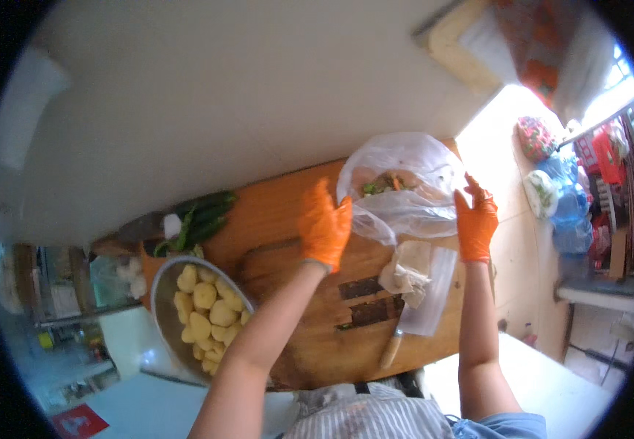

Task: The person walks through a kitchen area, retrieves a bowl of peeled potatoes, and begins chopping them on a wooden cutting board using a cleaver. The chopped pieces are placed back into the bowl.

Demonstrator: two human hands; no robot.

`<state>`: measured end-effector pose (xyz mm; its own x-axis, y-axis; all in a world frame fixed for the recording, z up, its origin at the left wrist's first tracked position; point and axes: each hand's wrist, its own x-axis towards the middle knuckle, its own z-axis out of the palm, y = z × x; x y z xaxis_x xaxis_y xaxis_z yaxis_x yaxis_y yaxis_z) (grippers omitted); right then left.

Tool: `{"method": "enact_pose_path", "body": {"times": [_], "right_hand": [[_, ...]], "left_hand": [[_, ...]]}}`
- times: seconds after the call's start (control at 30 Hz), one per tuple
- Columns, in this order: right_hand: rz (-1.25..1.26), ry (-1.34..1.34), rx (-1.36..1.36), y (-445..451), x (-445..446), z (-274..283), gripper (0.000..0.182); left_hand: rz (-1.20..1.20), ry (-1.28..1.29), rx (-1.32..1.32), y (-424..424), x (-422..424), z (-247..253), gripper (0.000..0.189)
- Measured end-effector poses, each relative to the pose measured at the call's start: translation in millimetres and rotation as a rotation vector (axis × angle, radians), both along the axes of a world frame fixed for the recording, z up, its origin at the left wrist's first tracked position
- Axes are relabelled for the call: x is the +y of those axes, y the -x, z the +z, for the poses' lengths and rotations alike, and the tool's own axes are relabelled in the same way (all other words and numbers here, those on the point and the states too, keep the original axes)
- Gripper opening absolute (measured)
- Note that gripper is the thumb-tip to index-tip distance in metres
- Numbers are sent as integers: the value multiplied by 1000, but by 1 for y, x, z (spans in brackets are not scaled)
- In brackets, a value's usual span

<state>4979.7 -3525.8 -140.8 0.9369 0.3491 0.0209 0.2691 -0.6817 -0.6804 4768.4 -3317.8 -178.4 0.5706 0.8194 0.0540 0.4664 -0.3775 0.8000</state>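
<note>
A clear plastic bag [426, 214] lies spread wide at the far side of the wooden tabletop, with green and orange vegetable scraps [385, 185] inside it. My left hand [325, 228], in an orange glove, is at the bag's left edge, thumb apart from the fingers and nothing in its grasp. At the right edge is my right hand [477, 222], also gloved in orange; its fingertips meet the bag's rim, but whether they grip it is unclear. Nearer me, a cleaver [435, 291] with a wooden handle [391, 351] lies beside a crumpled cloth or paper [409, 271].
A metal basin [171, 329] of peeled potatoes [207, 307] stands at the left, with dark green cucumber-like vegetables [207, 214] behind it. The wooden tabletop [317, 335] has dark slots near its middle. Beyond it rises a pale wall [240, 99]. Bagged goods [569, 203] sit on the floor at right.
</note>
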Motion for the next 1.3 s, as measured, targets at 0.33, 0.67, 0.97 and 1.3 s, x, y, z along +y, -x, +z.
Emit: {"method": "enact_pose_path", "body": {"times": [0.33, 0.67, 0.97, 1.3], "right_hand": [[266, 251, 9, -34, 39, -14, 58], [-7, -156, 299, -60, 9, 14, 44], [166, -40, -517, -35, 31, 39, 32], [899, 842, -348, -31, 94, 12, 51]], "left_hand": [[-29, 459, -138, -56, -16, -14, 50], [-156, -429, 235, -21, 95, 111, 43], [-273, -940, 265, -32, 33, 105, 58], [-687, -311, 1019, -36, 2, 18, 83]]}}
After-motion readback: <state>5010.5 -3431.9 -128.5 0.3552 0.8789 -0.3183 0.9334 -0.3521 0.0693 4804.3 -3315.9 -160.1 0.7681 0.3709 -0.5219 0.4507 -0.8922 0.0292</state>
